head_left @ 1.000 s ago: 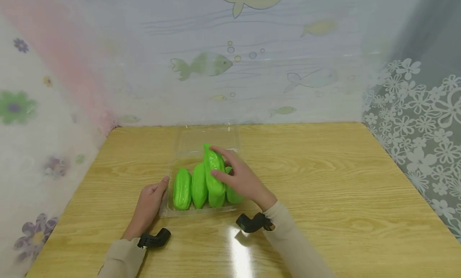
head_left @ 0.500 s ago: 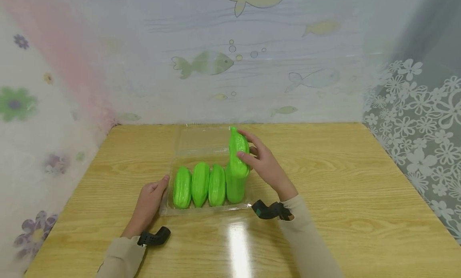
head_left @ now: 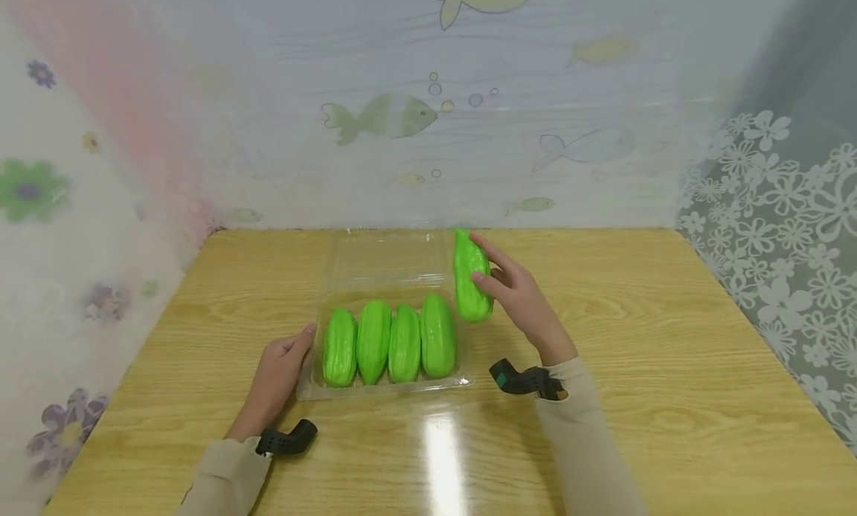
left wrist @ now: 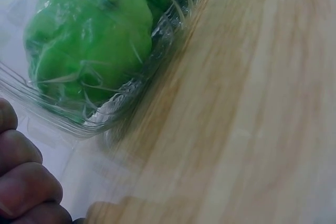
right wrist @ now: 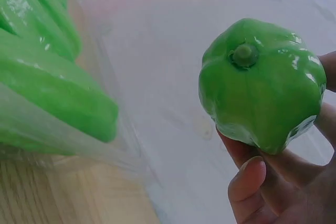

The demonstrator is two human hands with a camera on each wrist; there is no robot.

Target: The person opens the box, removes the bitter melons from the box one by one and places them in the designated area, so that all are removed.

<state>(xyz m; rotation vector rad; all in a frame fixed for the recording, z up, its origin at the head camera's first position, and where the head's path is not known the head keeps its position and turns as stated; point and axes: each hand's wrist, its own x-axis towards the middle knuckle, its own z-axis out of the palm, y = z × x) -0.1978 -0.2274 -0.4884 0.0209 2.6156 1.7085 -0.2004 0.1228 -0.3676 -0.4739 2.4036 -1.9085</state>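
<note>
My right hand (head_left: 522, 300) holds a glossy bright green ridged gourd (head_left: 472, 282) between thumb and fingers, raised just right of a clear plastic box (head_left: 462, 383). In the right wrist view the gourd's blunt end with a small stub (right wrist: 244, 55) faces the camera. Several similar gourds (head_left: 438, 336) lie side by side in the box, pointing away from me. At the box's left side, my left hand (head_left: 277, 375) grips the edge with its thumb on top. Its curled fingers (left wrist: 29, 179) show in the left wrist view, beside the box corner; their contact is partly hidden.
The box's hinged clear lid (head_left: 391, 254) lies folded back toward the rear wall. A wood-grain table (head_left: 636, 337) spreads around it. Patterned walls (head_left: 268, 129) border the table at the back and both sides. Black wrist cameras (head_left: 288, 438) are strapped to both wrists.
My right hand has lifted the gourd up from over the box and carried it right, beyond the box's side. Gourds beneath it are now uncovered. The left hand has stayed in place.
</note>
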